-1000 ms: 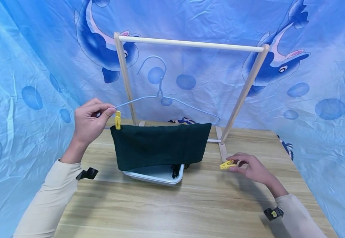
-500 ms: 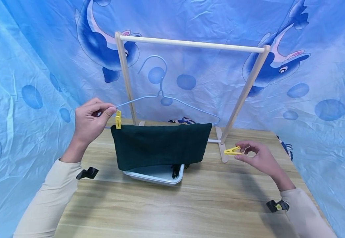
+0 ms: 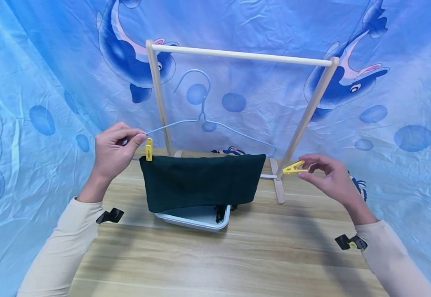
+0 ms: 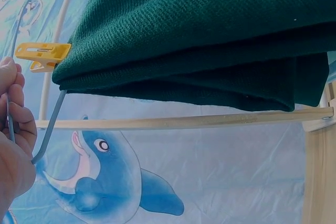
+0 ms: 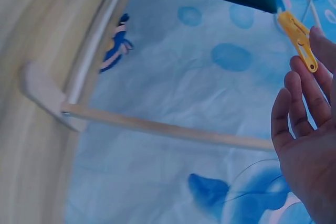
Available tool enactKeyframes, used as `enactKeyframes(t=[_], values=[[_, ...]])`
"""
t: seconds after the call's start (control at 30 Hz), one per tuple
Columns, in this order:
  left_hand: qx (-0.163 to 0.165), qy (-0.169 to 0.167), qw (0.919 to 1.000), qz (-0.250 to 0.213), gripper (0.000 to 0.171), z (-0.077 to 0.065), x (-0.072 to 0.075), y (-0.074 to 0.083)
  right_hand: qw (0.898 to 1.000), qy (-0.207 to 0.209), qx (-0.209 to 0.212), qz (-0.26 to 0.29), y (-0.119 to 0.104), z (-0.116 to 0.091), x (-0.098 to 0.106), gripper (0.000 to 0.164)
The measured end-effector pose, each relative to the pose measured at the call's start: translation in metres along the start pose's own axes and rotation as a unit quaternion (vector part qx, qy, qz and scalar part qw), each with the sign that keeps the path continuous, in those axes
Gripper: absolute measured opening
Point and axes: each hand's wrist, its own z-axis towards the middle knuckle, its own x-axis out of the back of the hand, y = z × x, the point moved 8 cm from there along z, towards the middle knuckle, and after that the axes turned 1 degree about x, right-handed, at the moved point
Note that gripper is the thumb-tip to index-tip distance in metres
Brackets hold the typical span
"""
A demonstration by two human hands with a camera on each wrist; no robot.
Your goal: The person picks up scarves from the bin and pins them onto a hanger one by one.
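Observation:
My left hand (image 3: 116, 150) grips the left shoulder of a light blue wire clothes hanger (image 3: 183, 121), holding it up over the table. A dark green knitted cloth (image 3: 202, 181) is draped over the hanger's bottom bar. One yellow clothespin (image 3: 149, 149) clips the cloth's top left corner to that bar, just below my left fingers; the left wrist view shows this clothespin (image 4: 44, 53) from the side. My right hand (image 3: 326, 176) pinches a second yellow clothespin (image 3: 294, 168) between thumb and fingers. It is to the right of the cloth's right corner, apart from it in the head view.
A wooden rack with a white top rail (image 3: 241, 54) stands behind the hanger; its right post (image 3: 308, 115) rises near my right hand. Below the cloth, a light grey tray (image 3: 196, 223) with something black and stringy sits on the wooden table (image 3: 215, 264). A dolphin-printed curtain (image 3: 404, 177) surrounds it.
My right hand has risen from low over the table with its clothespin, moving up and slightly right to about the height of the cloth's upper edge. The left hand, hanger and cloth have stayed put.

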Motion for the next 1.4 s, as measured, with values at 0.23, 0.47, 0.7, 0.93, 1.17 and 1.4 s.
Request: enactKeyframes(t=[0.23, 0.47, 0.7, 0.93, 1.17, 1.4], values=[[-0.006, -0.002, 1.0000, 0.000, 0.016, 0.002, -0.002, 0.000, 0.999, 0.014, 0.049, 0.009, -0.024, 0.023, 0.006, 0.044], [-0.003, 0.001, 1.0000, 0.004, 0.014, 0.003, -0.003, -0.002, 0.997, 0.008, 0.072, -0.002, -0.037, 0.039, 0.004, 0.048], [-0.004, 0.002, 1.0000, 0.004, 0.011, 0.002, -0.003, -0.003, 0.996, 0.005, 0.085, 0.010, -0.045, 0.049, -0.002, 0.048], [-0.004, -0.001, 1.0000, 0.005, 0.010, 0.003, -0.003, -0.002, 0.993, 0.005, 0.112, -0.027, -0.055, 0.055, -0.011, 0.039], [-0.007, -0.001, 1.0000, 0.003, 0.010, 0.003, -0.003, -0.001, 0.992, 0.024, 0.119, -0.044, -0.060, 0.058, -0.017, 0.026], [-0.007, -0.002, 1.0000, 0.003, 0.011, 0.003, -0.003, 0.000, 0.985, 0.044, 0.155, -0.060, -0.065, 0.059, -0.023, 0.026]])
